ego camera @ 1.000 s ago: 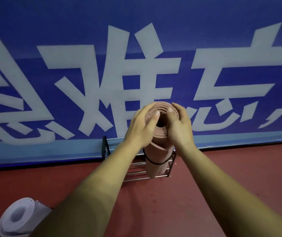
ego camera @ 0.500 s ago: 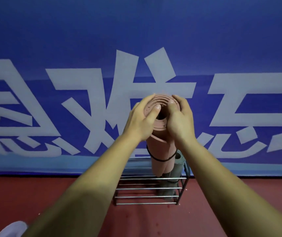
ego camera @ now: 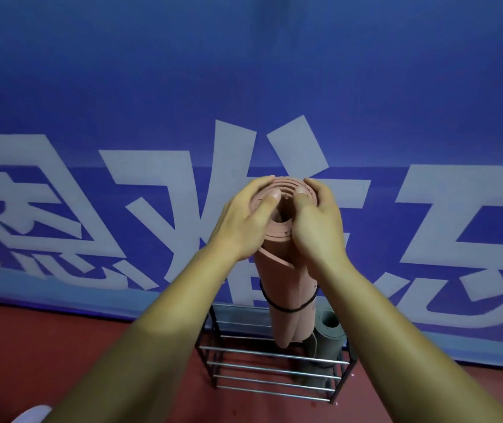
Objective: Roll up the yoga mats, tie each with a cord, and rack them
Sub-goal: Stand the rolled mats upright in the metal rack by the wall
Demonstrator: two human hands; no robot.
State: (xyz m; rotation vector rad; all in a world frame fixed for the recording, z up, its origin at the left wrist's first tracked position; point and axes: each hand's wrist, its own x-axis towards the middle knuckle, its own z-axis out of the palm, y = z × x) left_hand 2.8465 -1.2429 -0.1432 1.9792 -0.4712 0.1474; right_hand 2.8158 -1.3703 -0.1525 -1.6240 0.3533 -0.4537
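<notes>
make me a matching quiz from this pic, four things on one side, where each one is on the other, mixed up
1 pink mat
2 grey mat
3 black cord
4 metal rack

a on the red floor against the blue wall
b gripped at its top by the left hand and right hand
c upright in the rack, right of the pink mat
d looped round the pink mat

Pairs: 1-b, 2-c, 3-d, 4-a

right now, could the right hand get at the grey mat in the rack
Probably yes, once freed. The right hand grips the top of the pink mat, and the grey mat stands just right of it in the rack, its top end uncovered.
</notes>
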